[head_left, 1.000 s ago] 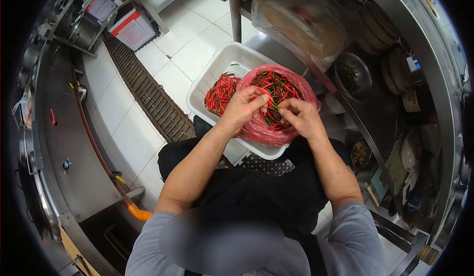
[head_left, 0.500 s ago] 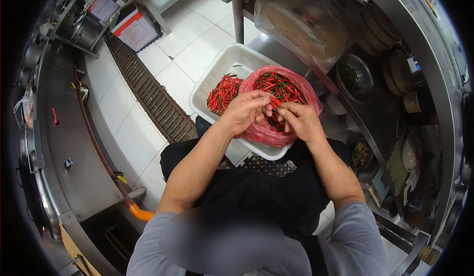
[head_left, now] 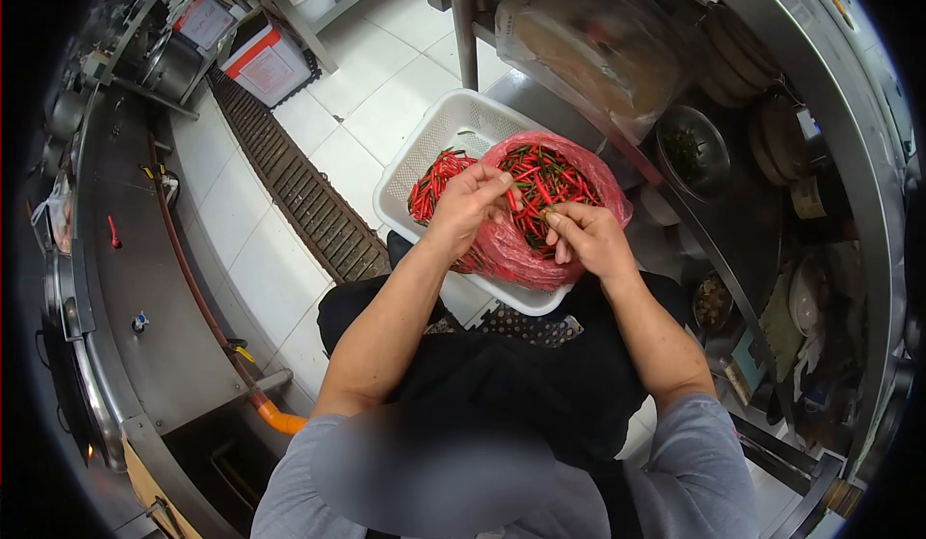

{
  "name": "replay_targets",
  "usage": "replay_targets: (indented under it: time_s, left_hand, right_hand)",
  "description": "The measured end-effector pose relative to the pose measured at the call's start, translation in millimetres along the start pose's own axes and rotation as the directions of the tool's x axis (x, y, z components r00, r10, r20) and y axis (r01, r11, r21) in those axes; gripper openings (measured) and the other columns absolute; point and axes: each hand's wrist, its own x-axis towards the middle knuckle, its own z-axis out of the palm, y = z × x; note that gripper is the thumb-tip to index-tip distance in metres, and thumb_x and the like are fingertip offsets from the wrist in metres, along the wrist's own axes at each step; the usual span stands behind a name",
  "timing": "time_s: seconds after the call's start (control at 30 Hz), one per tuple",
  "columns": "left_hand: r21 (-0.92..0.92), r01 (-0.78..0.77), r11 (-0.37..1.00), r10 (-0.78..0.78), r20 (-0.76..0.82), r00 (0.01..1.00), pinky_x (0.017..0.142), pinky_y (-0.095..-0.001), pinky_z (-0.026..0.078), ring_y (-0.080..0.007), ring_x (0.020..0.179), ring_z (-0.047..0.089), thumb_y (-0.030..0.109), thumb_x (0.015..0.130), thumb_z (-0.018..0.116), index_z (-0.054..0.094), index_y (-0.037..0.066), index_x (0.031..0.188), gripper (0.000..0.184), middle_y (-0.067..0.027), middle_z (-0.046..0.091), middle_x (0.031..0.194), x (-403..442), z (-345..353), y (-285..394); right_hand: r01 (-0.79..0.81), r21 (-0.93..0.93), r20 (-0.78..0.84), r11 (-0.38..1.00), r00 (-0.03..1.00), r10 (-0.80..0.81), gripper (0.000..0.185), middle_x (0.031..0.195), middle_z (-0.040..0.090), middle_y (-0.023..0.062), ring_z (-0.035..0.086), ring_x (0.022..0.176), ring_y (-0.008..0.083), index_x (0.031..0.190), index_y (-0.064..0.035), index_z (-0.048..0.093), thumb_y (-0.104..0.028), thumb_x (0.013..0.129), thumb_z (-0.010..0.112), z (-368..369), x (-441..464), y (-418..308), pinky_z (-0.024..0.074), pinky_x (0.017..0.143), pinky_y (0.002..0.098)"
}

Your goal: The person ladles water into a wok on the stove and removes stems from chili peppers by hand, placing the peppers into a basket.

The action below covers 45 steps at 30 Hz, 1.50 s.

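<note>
My left hand (head_left: 471,209) is closed, with a red chili pepper (head_left: 512,194) between its thumb and fingers. My right hand (head_left: 586,237) pinches a small green bit that looks like a chili stem (head_left: 550,214); the fingertips partly hide it. Both hands are just above a pink plastic bag (head_left: 614,190), which lies open and is filled with red chilies and green stems (head_left: 559,174). The bag rests in a white perforated basket (head_left: 397,184) on my lap. Beside it, under my left hand, is a loose pile of red chilies (head_left: 429,192).
A steel counter (head_left: 145,249) with an orange hose (head_left: 277,417) runs along the left. A floor drain grate (head_left: 299,177) crosses the white tiles. Shelves on the right hold a metal bowl (head_left: 709,167) and a large plastic-wrapped item (head_left: 579,47).
My hands have drawn apart. The left hand has moved left with the red chili, while the right stays near its place with the green bit at its fingertips.
</note>
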Motion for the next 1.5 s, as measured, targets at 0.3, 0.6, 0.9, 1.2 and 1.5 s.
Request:
replay_targets:
  time_s: [0.3,0.6,0.9,1.2,1.5]
  left_hand:
    - [0.173,0.028,0.984,-0.055,0.154,0.987,0.042,-0.0178,0.031,-0.0038,0.051,0.047,0.017,0.090,0.062,0.057,0.005,0.093,0.013,-0.0016,0.060,0.071,-5.0,4.2,-0.2]
    - [0.151,0.239,0.959,-0.262,0.152,0.953,0.041,-0.0185,0.028,-0.0035,0.050,0.045,0.019,0.088,0.063,0.061,0.006,0.088,0.013,-0.0001,0.058,0.067,-8.1,1.0,5.6]
    - [0.406,0.053,0.912,-0.046,-0.028,0.999,0.051,-0.0207,0.041,-0.0074,0.060,0.054,0.018,0.083,0.066,0.064,0.006,0.091,0.014,-0.0039,0.062,0.074,-3.7,-24.4,45.7]
    - [0.950,-0.196,0.242,0.564,0.027,0.826,0.086,-0.0396,0.047,-0.0337,0.090,0.061,0.012,0.079,0.061,0.062,-0.001,0.106,0.030,-0.0194,0.063,0.099,3.6,-48.2,37.7]
    - [0.893,-0.238,0.382,0.427,0.058,0.902,0.083,-0.0394,0.049,-0.0334,0.091,0.064,0.013,0.080,0.061,0.062,0.000,0.107,0.030,-0.0202,0.066,0.098,-1.1,-40.9,35.1]
  right_hand:
    - [0.025,-0.234,-0.002,0.972,1.000,-0.026,0.019,0.063,0.061,0.0061,0.057,0.048,0.0107,0.089,0.0021,0.065,-0.013,0.091,0.054,7.5,-3.4,-7.5,0.0449,0.048,0.0269]
    - [0.467,-0.532,0.128,0.707,0.869,-0.478,0.017,0.075,0.064,0.0147,0.064,0.066,0.0286,0.096,-0.0033,0.066,-0.006,0.079,0.061,8.9,-2.1,3.3,0.0508,0.058,0.0371]
    - [0.467,-0.640,0.175,0.610,0.862,-0.476,0.016,0.091,0.068,0.0148,0.067,0.081,0.0292,0.095,-0.0042,0.069,-0.011,0.083,0.063,10.2,-3.2,0.1,0.0540,0.071,0.0358]
    - [-0.015,-0.823,-0.496,0.568,0.507,-0.705,0.022,0.088,0.067,0.0101,0.063,0.074,0.0162,0.105,-0.0018,0.067,-0.004,0.084,0.063,-117.3,-20.7,-73.3,0.0483,0.064,0.0264]
    - [0.271,-0.776,-0.069,0.569,0.861,-0.503,0.018,0.089,0.066,0.0138,0.064,0.083,0.0301,0.095,-0.0037,0.067,-0.009,0.078,0.066,-31.9,-10.6,-26.2,0.0510,0.072,0.0361]
